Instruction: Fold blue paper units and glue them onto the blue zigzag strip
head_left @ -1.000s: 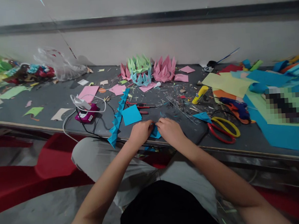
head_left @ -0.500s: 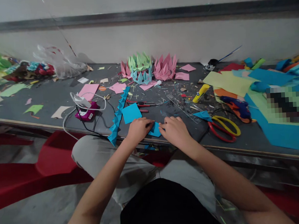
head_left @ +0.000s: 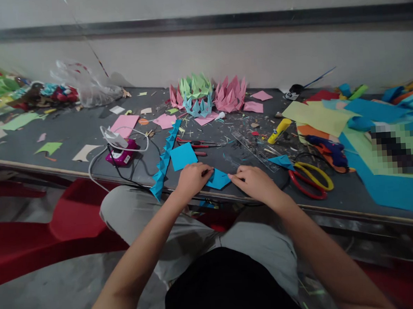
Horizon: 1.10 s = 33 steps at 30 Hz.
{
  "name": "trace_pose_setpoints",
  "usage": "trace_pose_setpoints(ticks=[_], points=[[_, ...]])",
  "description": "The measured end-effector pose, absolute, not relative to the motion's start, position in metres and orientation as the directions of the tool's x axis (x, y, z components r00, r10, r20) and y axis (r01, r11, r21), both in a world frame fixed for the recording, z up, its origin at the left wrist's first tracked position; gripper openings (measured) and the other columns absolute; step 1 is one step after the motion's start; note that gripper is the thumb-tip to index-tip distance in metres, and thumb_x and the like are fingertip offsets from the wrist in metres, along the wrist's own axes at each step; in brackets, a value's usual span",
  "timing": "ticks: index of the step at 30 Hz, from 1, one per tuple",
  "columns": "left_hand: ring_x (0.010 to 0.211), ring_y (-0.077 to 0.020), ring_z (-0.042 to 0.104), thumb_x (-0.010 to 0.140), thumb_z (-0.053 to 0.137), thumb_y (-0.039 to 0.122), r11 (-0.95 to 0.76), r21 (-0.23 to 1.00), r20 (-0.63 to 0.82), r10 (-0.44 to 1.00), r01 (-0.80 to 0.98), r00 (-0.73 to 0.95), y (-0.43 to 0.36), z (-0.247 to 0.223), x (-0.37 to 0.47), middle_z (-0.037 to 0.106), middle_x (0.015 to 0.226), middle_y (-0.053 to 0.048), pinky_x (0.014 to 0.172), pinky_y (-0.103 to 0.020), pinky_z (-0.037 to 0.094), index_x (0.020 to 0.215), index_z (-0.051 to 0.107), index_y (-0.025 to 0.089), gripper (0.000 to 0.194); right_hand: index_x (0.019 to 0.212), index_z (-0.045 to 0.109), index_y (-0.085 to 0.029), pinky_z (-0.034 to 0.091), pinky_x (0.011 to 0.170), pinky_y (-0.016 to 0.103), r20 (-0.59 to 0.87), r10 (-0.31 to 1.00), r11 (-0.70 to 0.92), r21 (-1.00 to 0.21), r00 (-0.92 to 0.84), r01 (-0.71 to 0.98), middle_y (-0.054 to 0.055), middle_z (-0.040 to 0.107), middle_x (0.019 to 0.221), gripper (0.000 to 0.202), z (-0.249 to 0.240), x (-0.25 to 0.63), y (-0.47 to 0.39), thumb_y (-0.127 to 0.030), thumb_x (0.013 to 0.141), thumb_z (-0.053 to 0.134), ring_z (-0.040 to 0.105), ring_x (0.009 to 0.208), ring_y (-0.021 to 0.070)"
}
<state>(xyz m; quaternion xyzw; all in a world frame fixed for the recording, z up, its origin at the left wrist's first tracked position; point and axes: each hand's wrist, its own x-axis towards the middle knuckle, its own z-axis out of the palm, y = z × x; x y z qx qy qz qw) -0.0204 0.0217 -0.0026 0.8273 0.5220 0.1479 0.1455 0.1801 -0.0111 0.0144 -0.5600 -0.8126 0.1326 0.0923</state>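
A small folded piece of blue paper [head_left: 218, 180] lies at the table's front edge between my hands. My left hand [head_left: 194, 177] is closed on its left side, thumb and fingers pinching the edge. On the right, my right hand [head_left: 252, 179] pinches the paper's right corner with thumb and forefinger. Just behind my left hand lies a flat blue paper square [head_left: 183, 156]. Left of it runs a strip of folded blue triangles [head_left: 165, 159], reaching from the table edge toward the back. A folded blue triangle [head_left: 281, 161] rests to the right, by the scissors.
Scissors with red and yellow handles [head_left: 311, 180], a yellow glue stick [head_left: 279, 130], a clear ruler [head_left: 255, 150] and a glue gun [head_left: 328, 150] are on the right. A purple power socket [head_left: 122, 152] with cables sits left. Folded paper crowns [head_left: 196, 97] stand at the back.
My right hand has moved a little to the right, so more of the blue paper shows, now with a pointed right corner. My left hand stays in place on it.
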Motion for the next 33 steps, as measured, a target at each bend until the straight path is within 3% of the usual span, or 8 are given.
trace_pose_setpoints(ticks=[4,7,11,17,25,31,33], points=[[0.088,-0.0158,0.059,0.09,0.042,0.033,-0.476,0.487,0.124,0.868,0.733,0.481,0.02,-0.001,-0.03,0.066,0.093,-0.003,0.077,-0.025,0.042,0.103,0.063,0.022,0.027,0.087,0.068,-0.023,0.039,0.071,0.026,0.055,0.937,0.337,-0.409,-0.346,0.848,0.002,0.064,0.085,0.024,0.007,0.179,-0.011,-0.036,0.086,0.048,0.059,0.081,0.0152],[0.093,-0.0147,0.056,0.088,0.047,0.032,-0.546,0.551,0.218,0.824,0.631,0.522,0.012,-0.003,-0.039,0.062,0.1,-0.005,0.081,-0.025,0.042,0.105,0.061,0.02,0.025,0.085,0.066,-0.021,0.04,0.072,0.028,0.09,0.951,0.306,-0.409,-0.295,0.86,0.003,0.063,0.087,0.018,0.0,0.173,-0.011,-0.034,0.083,0.054,0.058,0.082,0.0169],[0.091,-0.0153,0.054,0.083,0.056,0.031,-0.676,0.473,0.271,0.721,0.564,0.637,-0.001,-0.009,-0.046,0.062,0.095,-0.004,0.083,-0.027,0.04,0.092,0.065,0.019,0.018,0.09,0.064,-0.02,0.042,0.076,0.03,0.178,0.939,0.343,-0.4,-0.295,0.85,0.004,0.062,0.089,0.016,-0.008,0.167,-0.012,-0.03,0.083,0.054,0.057,0.083,0.0183],[0.088,-0.0149,0.055,0.086,0.052,0.022,-0.714,0.42,0.156,0.665,0.56,0.731,0.004,-0.002,-0.043,0.062,0.092,-0.002,0.079,-0.027,0.038,0.088,0.066,0.02,0.015,0.095,0.064,-0.019,0.044,0.077,0.032,0.345,0.776,0.626,-0.314,-0.529,0.714,0.006,0.062,0.094,0.019,-0.018,0.169,-0.011,-0.014,0.084,0.049,0.055,0.085,0.0187],[0.082,-0.0164,0.055,0.085,0.051,0.017,-0.724,0.317,0.067,0.662,0.613,0.747,0.014,0.011,-0.031,0.063,0.086,-0.002,0.074,-0.027,0.039,0.087,0.063,0.018,0.012,0.094,0.065,-0.02,0.045,0.073,0.031,0.363,0.663,0.745,-0.236,-0.654,0.624,0.005,0.065,0.093,0.023,-0.021,0.169,-0.014,-0.008,0.082,0.05,0.057,0.086,0.0181],[0.083,-0.0152,0.056,0.082,0.056,0.018,-0.718,0.323,0.111,0.676,0.617,0.728,0.02,0.009,-0.028,0.061,0.085,-0.002,0.074,-0.026,0.041,0.085,0.063,0.018,0.008,0.099,0.064,-0.02,0.044,0.074,0.03,0.367,0.654,0.752,-0.22,-0.662,0.621,0.004,0.066,0.097,0.025,-0.022,0.171,-0.021,-0.01,0.082,0.05,0.058,0.086,0.0169],[0.084,-0.0157,0.056,0.083,0.055,0.02,-0.735,0.274,0.157,0.671,0.621,0.725,0.016,0.005,-0.029,0.061,0.087,-0.003,0.076,-0.027,0.041,0.083,0.064,0.018,0.009,0.1,0.065,-0.02,0.044,0.073,0.031,0.371,0.655,0.748,-0.194,-0.658,0.635,0.005,0.066,0.098,0.024,-0.022,0.17,-0.025,-0.011,0.082,0.051,0.058,0.087,0.0177]])
